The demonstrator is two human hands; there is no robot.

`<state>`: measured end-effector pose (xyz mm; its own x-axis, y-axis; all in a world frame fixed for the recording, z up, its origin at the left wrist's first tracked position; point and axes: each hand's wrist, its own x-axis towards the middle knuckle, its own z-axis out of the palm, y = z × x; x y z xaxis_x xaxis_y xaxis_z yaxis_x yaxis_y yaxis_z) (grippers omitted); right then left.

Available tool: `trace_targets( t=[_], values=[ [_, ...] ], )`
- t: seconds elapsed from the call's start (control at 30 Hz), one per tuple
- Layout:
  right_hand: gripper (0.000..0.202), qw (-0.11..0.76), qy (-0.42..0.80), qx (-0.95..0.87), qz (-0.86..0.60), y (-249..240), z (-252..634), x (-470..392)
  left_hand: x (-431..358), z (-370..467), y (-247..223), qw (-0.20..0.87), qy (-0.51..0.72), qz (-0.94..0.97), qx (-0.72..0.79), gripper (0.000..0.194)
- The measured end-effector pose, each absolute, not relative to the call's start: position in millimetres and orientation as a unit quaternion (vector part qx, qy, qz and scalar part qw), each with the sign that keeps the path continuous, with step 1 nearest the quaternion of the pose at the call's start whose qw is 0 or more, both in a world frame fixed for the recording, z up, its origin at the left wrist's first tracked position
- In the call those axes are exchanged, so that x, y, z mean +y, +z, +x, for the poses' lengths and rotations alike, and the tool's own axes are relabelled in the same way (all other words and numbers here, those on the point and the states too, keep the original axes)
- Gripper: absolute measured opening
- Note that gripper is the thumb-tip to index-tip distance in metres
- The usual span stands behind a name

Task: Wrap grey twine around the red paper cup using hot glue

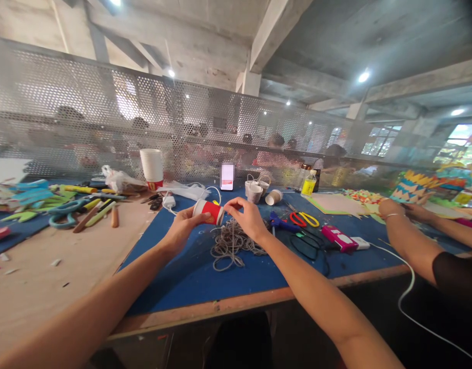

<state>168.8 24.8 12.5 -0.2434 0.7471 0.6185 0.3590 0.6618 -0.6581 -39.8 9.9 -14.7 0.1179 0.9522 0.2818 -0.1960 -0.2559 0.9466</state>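
Observation:
A red and white paper cup (210,212) lies on its side in the air, its base toward the right, with my left hand (183,225) wrapped round its rim end. My right hand (247,218) is at the cup's base, thumb and fingertips pinched together; what they hold, if anything, is too small to make out. Beneath the hands a tangled heap of grey cord (234,243) rests on the blue table mat (182,287). Behind my right hand stand several small cups wrapped in grey cord (254,192), and another cup (273,197) lies on its side.
A cup stack (152,166) and phone (227,177) stand at the back. Blue scissors (66,211) and tools lie left. Right are a blue glue gun (284,223), red-yellow scissors (304,219), a magenta box (338,239), a yellow bottle (309,183) and another person's arms (413,238).

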Motion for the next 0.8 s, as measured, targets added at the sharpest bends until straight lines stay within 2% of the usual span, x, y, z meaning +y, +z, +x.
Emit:
trace_targets(
  t=[0.8],
  values=[
    [0.014, 0.522, 0.157, -0.761, -0.352, 9.8, 168.3, 27.6, 7.2, -39.4, -12.6, 0.521, 0.554, 0.555, 0.337, 0.029]
  ],
)
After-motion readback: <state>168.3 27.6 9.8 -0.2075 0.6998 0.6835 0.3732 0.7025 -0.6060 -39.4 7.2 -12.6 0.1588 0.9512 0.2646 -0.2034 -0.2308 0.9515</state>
